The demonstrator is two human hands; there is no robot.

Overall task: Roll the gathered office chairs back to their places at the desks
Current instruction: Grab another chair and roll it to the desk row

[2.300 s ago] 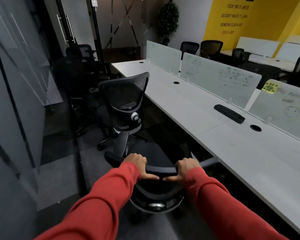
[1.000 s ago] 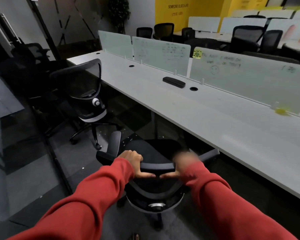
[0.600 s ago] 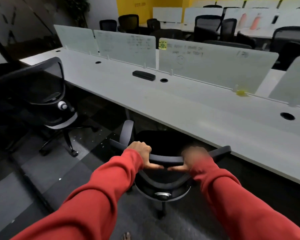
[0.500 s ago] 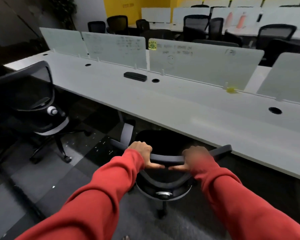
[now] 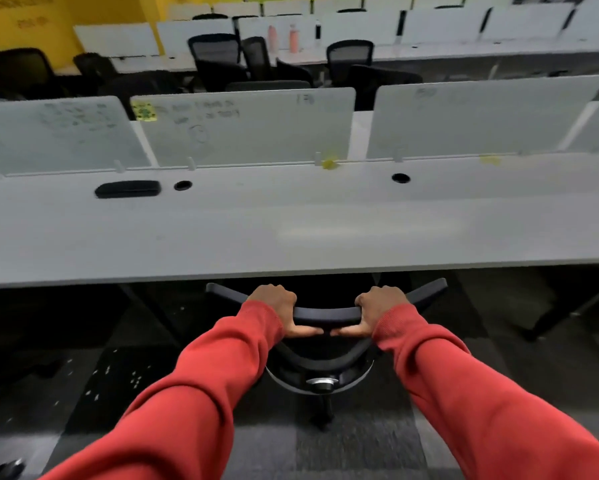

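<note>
A black mesh office chair (image 5: 325,362) stands right in front of me, facing the long white desk (image 5: 291,233). Its seat is tucked under the desk edge and hidden in shadow. My left hand (image 5: 280,308) grips the top rail of the backrest on the left, thumb stretched along the back of the rail. My right hand (image 5: 374,308) grips the same rail on the right, thumb pointing inward. The two thumbs almost meet. Both arms wear red sleeves.
Frosted glass dividers (image 5: 246,126) run along the far side of the desk. A black case (image 5: 127,188) lies on the desk at the left, beside a cable hole (image 5: 183,185). More black chairs (image 5: 218,60) and desks fill the room behind. Grey carpet lies underfoot.
I have turned right with the chair to face the desk squarely, and the chair has rolled forward so its seat sits under the desk. The other chair at the left has left view.
</note>
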